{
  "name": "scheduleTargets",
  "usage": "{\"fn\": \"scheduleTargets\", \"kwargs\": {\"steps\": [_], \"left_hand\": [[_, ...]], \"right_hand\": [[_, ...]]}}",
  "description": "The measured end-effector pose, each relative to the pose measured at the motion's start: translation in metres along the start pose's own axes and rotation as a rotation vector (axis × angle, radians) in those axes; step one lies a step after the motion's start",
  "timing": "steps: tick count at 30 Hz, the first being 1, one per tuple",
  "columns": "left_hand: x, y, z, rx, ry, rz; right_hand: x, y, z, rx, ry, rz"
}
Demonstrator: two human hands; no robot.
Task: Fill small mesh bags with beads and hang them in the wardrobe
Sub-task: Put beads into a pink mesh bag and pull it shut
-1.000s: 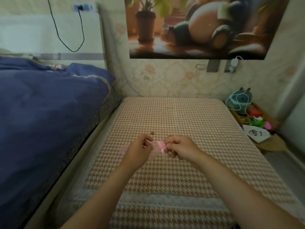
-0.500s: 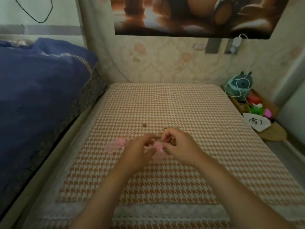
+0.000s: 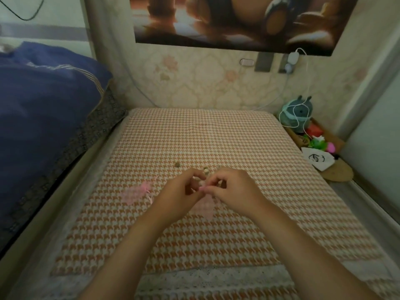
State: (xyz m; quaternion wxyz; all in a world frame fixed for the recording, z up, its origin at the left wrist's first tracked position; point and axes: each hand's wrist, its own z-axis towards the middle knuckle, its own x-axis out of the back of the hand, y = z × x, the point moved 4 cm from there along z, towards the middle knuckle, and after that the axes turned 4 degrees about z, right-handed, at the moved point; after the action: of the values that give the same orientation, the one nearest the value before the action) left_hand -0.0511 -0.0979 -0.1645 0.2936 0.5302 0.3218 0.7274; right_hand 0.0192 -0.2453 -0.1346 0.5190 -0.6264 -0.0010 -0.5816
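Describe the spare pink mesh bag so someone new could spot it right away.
Start at the orange houndstooth cloth beside the blue bedding. Left of the left hand lies a flat pink mesh bag. Unlike the other bag, held by that hand and the right hand, nothing touches it.

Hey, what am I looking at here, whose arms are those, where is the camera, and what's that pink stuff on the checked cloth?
No machine here: a person wears a camera on the head, looking down at their own arms. The left hand and right hand both pinch the top of a small pink mesh bag, whose body rests on the orange-and-white checked cloth. A second pink bag lies flat to the left, untouched. Small beads lie just beyond the hands. A blue blanket is at far left.
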Motion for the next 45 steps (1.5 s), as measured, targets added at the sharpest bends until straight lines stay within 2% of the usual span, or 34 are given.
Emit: {"fn": "scheduleTargets", "kwargs": {"steps": [3,7,12,19,21,26,28,30,33,36,38,42,45], "left_hand": [[0.004,0.013,-0.014,-0.011,0.017,0.013],[0.015,0.031,-0.032,0.027,0.02,0.025],[0.026,0.052,-0.052,0.076,0.02,0.097],[0.03,0.058,-0.05,0.076,0.009,0.225],[0.029,0.047,-0.042,0.083,-0.027,0.249],[0.026,0.025,-0.009,0.017,-0.163,0.452],[0.025,0.015,0.001,-0.02,-0.167,0.476],[0.021,0.007,0.005,-0.058,-0.158,0.441],[0.017,-0.001,0.005,-0.104,-0.142,0.359],[0.019,-0.006,0.006,-0.098,-0.131,0.3],[0.017,-0.007,0.003,-0.103,-0.164,0.322],[0.015,-0.002,-0.004,-0.133,-0.23,0.469],[0.018,0.002,-0.009,-0.126,-0.234,0.484]], "right_hand": [[0.004,-0.007,-0.007,0.059,-0.033,-0.044],[0.006,-0.018,-0.016,0.126,-0.066,0.122],[0.013,-0.025,-0.028,0.125,-0.098,0.263],[0.015,-0.02,-0.026,0.069,-0.243,0.271],[0.013,-0.014,-0.019,0.048,-0.264,0.211],[0.01,-0.006,0.001,0.125,-0.314,-0.253],[0.008,-0.004,0.004,0.17,-0.32,-0.319],[0.004,0.0,0.004,0.199,-0.312,-0.232],[-0.009,0.008,0.005,0.101,-0.336,0.062],[-0.019,0.017,0.008,0.015,-0.378,0.16],[-0.02,0.018,0.007,0.038,-0.41,0.062],[-0.009,0.009,0.004,0.191,-0.4,-0.355],[-0.003,0.006,0.001,0.19,-0.377,-0.41]]}}
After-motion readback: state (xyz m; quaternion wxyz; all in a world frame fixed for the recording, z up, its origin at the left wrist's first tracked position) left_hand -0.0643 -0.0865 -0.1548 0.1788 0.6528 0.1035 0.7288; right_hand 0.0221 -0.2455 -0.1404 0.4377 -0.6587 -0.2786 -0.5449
